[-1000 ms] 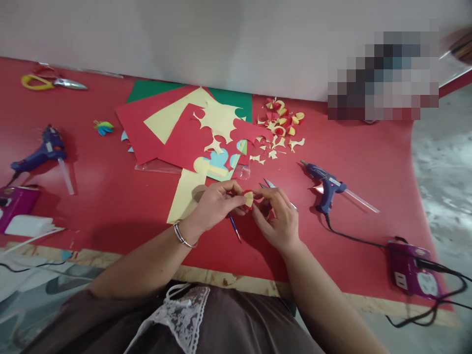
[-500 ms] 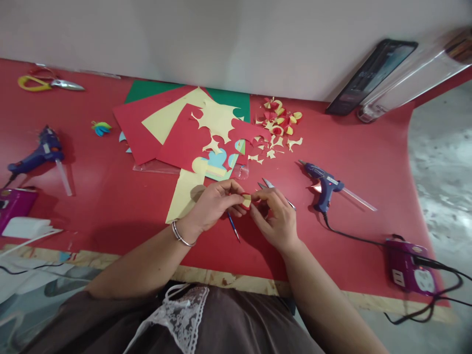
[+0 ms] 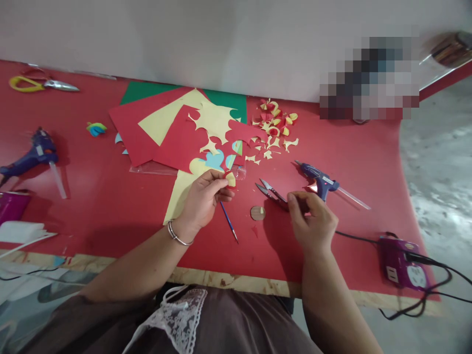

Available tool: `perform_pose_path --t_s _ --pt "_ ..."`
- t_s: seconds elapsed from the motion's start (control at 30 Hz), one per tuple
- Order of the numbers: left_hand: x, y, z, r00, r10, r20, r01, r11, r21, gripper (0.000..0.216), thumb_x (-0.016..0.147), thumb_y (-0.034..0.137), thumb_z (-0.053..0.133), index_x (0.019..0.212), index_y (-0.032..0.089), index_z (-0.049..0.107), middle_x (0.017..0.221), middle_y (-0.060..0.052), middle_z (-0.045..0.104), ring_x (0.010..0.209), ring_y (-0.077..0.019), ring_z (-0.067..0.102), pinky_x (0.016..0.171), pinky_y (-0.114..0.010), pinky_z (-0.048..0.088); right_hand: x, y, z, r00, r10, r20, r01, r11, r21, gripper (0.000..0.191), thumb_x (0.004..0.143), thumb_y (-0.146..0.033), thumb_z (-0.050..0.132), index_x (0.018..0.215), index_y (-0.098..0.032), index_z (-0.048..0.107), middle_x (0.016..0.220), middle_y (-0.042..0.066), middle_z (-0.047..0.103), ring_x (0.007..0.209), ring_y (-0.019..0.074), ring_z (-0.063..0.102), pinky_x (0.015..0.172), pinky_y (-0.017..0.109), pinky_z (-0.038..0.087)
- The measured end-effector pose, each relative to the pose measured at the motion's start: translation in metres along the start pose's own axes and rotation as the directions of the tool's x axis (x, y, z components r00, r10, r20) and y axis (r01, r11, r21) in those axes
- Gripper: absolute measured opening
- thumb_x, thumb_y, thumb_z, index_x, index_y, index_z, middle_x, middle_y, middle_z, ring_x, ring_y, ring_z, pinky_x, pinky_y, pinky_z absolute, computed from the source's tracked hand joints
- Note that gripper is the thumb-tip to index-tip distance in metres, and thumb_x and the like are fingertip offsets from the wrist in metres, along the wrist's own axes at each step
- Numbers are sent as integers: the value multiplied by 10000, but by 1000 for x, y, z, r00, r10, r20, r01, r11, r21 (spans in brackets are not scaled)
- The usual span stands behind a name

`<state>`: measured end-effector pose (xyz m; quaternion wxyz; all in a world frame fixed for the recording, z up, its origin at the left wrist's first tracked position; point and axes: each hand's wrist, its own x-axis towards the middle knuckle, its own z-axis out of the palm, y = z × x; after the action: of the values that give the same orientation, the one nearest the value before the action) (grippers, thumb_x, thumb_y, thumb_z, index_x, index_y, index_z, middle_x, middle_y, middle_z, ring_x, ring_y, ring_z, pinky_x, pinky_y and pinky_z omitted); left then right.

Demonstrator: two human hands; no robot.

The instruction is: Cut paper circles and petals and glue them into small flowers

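My left hand (image 3: 204, 198) is closed on a small folded red and yellow paper piece (image 3: 230, 179), held just above the red table (image 3: 110, 206). My right hand (image 3: 311, 221) has its fingers curled over the handle of small thread snips (image 3: 271, 191), whose blades point up-left. A small round brown disc (image 3: 257, 213) lies on the table between the hands. A thin blue pencil (image 3: 229, 222) lies below my left hand. A blue glue gun (image 3: 317, 178) rests just beyond my right hand.
Red, yellow and green paper sheets (image 3: 173, 128) are spread at the back, with a pile of folded paper pieces (image 3: 275, 123) and cut scraps. Another glue gun (image 3: 33, 155) and yellow-handled scissors (image 3: 33, 84) lie at left. A purple power strip (image 3: 401, 263) with cables sits at right.
My hands have parted. The right hand let go of the paper piece and moved right onto the snips; the left hand kept the piece and lifted it slightly up-left.
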<state>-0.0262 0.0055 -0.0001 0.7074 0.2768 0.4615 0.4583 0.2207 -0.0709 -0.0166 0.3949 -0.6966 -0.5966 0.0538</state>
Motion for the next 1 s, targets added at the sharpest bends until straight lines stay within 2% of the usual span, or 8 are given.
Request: perform_pose_path --t_s 0.13,0.2,0.27,0.37,0.5,0.63,0.83,1.0 --pt "-1 1 2 1000 -14 -15 14 1000 13 215 777 225 819 835 189 616 688 48 678 583 -96 703 556 -190 551 -3 23 -19 985 120 -127 -145 968 -207 191 961 -428 744 936 -239 745 803 59 722 679 220 640 678 380 479" --pt "-2 2 2 1000 -20 -17 20 1000 17 194 783 213 807 832 187 621 690 40 687 578 -95 697 553 -192 550 -3 33 -26 972 187 -140 -222 927 -302 230 911 -457 782 975 -241 735 873 62 708 735 245 627 694 393 446" --pt "-2 2 3 1000 -23 -15 23 1000 16 178 784 205 799 832 185 628 701 32 701 578 -93 697 552 -191 550 -3 43 -32 960 259 -102 -279 898 -339 295 878 -482 795 1039 -245 725 931 62 691 790 266 627 693 385 413" --pt "-2 2 3 1000 -16 -11 16 1000 16 168 780 201 796 837 180 640 715 26 716 581 -93 700 553 -190 553 0 54 -39 941 333 -61 -334 882 -332 340 863 -492 794 1072 -239 705 959 52 664 759 246 608 699 384 408" --pt "-1 1 3 1000 -13 1 13 1000 25 180 771 215 804 836 179 640 702 27 710 579 -96 699 550 -194 553 4 66 -46 931 353 -89 -362 872 -331 348 852 -505 798 1082 -268 689 1000 63 683 799 276 627 745 422 449" --pt "-1 0 2 1000 -26 6 26 999 32 210 755 235 819 827 182 629 684 27 698 574 -100 694 545 -199 547 4 76 -50 915 394 -81 -401 878 -261 405 812 -585 820 1071 -301 693 1000 57 718 758 280 654 772 455 497" --pt "0 -2 2 999 -36 23 35 999 30 227 736 241 837 817 177 635 663 30 704 562 -97 691 532 -186 546 0 85 -51 862 506 -20 -496 835 -240 492 780 -646 818 1034 -235 724 905 60 765 792 279 700 773 423 512" --pt "0 -1 4 999 -41 26 40 998 38 264 708 248 848 810 181 614 659 39 704 557 -95 692 524 -178 546 12 94 -48 895 445 -10 -431 862 -265 457 818 -600 767 1064 -217 732 917 72 750 785 259 674 780 407 493"
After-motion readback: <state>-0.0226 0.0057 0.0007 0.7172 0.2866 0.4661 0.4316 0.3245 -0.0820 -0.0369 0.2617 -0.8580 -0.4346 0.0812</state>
